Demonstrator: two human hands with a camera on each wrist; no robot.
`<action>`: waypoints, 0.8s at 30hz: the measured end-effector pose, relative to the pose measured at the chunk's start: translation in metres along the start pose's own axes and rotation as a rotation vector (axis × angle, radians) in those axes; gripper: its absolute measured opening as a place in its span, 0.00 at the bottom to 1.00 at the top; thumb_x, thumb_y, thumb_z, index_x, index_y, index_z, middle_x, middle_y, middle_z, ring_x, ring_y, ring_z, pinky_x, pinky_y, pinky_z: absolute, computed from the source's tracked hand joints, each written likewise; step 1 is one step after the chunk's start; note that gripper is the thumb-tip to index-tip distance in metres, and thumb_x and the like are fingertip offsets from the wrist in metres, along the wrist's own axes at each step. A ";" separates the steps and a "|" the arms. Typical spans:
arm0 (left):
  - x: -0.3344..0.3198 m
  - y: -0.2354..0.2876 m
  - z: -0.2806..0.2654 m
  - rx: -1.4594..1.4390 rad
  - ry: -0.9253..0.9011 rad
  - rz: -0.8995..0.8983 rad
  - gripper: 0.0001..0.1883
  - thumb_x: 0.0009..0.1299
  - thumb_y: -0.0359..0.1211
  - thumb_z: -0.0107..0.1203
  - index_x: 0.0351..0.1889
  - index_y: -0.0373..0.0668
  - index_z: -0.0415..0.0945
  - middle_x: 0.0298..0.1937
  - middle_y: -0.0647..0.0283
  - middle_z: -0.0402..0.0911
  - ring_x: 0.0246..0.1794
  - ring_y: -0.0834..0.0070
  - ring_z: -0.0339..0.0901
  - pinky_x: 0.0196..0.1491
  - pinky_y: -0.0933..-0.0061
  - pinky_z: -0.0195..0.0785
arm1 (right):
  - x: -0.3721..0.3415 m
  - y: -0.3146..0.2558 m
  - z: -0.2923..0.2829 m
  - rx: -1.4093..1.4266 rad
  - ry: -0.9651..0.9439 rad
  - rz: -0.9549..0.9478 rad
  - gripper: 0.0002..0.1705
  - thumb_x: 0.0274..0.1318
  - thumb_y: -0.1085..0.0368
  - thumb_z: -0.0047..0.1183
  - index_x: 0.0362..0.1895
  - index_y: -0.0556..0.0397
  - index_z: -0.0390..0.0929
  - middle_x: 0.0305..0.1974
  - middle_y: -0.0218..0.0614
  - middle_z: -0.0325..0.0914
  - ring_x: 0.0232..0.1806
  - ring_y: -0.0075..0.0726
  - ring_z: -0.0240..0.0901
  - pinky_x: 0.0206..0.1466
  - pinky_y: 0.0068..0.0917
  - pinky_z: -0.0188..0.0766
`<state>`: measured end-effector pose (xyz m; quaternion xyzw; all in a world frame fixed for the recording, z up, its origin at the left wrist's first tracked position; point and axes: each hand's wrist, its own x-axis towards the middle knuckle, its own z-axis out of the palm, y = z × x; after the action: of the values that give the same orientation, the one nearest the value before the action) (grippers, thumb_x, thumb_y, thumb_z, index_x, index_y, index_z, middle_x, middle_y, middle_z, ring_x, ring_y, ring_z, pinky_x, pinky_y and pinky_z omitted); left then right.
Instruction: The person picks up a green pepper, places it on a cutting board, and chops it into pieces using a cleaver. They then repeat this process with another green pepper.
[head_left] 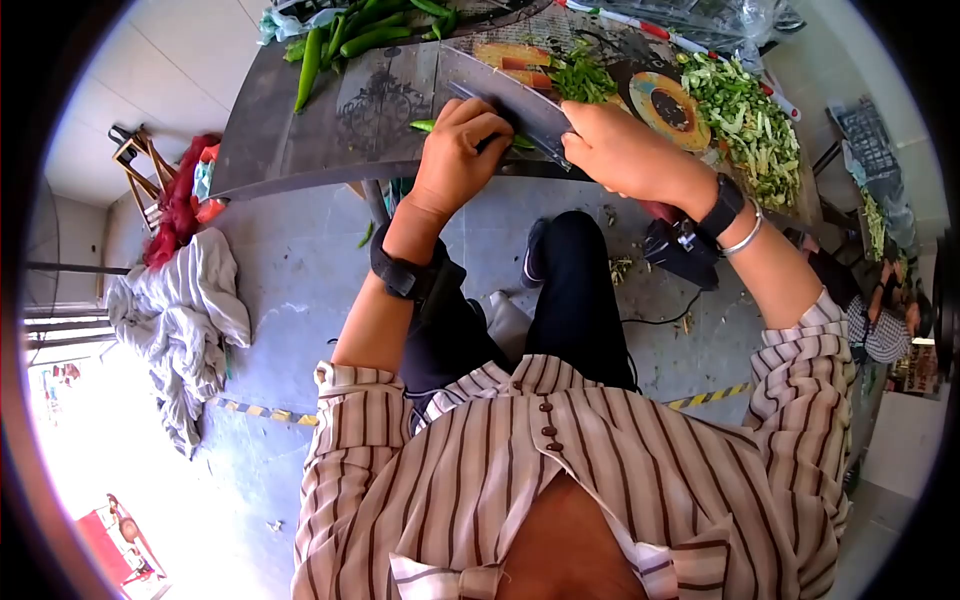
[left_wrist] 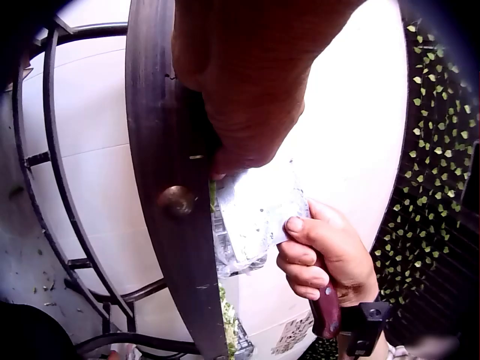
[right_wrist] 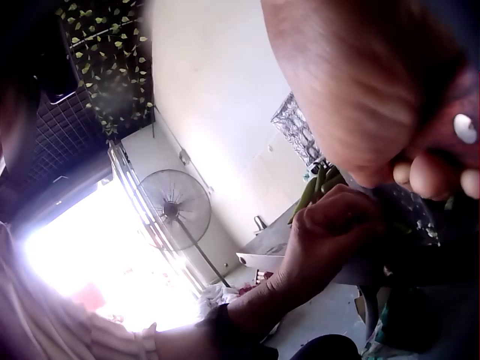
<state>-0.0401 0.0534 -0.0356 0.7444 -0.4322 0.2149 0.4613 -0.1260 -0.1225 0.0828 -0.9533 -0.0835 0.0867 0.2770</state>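
My right hand (head_left: 630,150) grips a cleaver (head_left: 505,95) with a broad blade, which slants over the front of the table. Its dark red handle (left_wrist: 325,311) shows below the curled fingers in the left wrist view, with the thumb against the blade. Beside the blade, my left hand (head_left: 455,150) bends its fingers over a green pepper (head_left: 422,126) and holds it near the table edge. One tip sticks out to the left of the fingers, and a bit of green shows by the blade. The middle of the pepper is hidden under the hand.
Whole green peppers (head_left: 375,35) lie at the back left of the dark table (head_left: 285,130). Chopped pepper (head_left: 745,125) is heaped at the right, with a smaller pile (head_left: 585,75) behind the blade. Plastic bags (head_left: 715,25) lie at the back. Grey cloth (head_left: 185,310) hangs at the left.
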 end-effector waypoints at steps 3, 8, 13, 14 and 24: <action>-0.001 0.001 0.000 -0.010 -0.005 -0.005 0.07 0.53 0.25 0.62 0.30 0.42 0.80 0.32 0.65 0.76 0.36 0.64 0.72 0.41 0.69 0.67 | 0.005 0.002 -0.002 0.068 -0.081 0.089 0.09 0.61 0.66 0.40 0.31 0.59 0.62 0.13 0.32 0.65 0.10 0.25 0.63 0.13 0.26 0.62; -0.003 0.001 0.002 -0.035 -0.013 -0.027 0.06 0.53 0.24 0.62 0.29 0.42 0.79 0.32 0.65 0.77 0.36 0.64 0.71 0.41 0.69 0.67 | 0.021 0.003 0.010 0.146 -0.091 0.132 0.09 0.61 0.65 0.40 0.32 0.59 0.60 0.12 0.32 0.63 0.09 0.25 0.62 0.12 0.27 0.61; -0.001 0.000 0.000 -0.066 -0.002 -0.023 0.06 0.53 0.24 0.62 0.29 0.42 0.79 0.32 0.65 0.77 0.37 0.65 0.71 0.42 0.69 0.67 | 0.048 0.003 0.013 0.164 -0.021 0.039 0.10 0.61 0.64 0.41 0.32 0.58 0.60 0.14 0.32 0.64 0.10 0.26 0.63 0.14 0.27 0.62; -0.001 0.000 0.000 -0.058 -0.003 -0.034 0.06 0.53 0.24 0.62 0.29 0.42 0.79 0.32 0.65 0.77 0.37 0.65 0.71 0.42 0.69 0.67 | 0.044 0.005 0.011 0.200 -0.002 0.104 0.10 0.61 0.64 0.41 0.32 0.58 0.60 0.15 0.31 0.64 0.11 0.25 0.63 0.14 0.27 0.62; -0.002 0.000 0.001 -0.045 0.012 -0.041 0.07 0.53 0.24 0.63 0.30 0.42 0.80 0.34 0.64 0.76 0.37 0.65 0.71 0.42 0.69 0.68 | 0.008 0.007 0.008 0.049 0.032 0.024 0.12 0.63 0.64 0.42 0.29 0.57 0.58 0.13 0.30 0.62 0.11 0.23 0.61 0.14 0.25 0.61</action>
<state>-0.0411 0.0536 -0.0373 0.7412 -0.4187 0.2000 0.4851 -0.1194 -0.1226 0.0709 -0.9483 -0.0656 0.0766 0.3008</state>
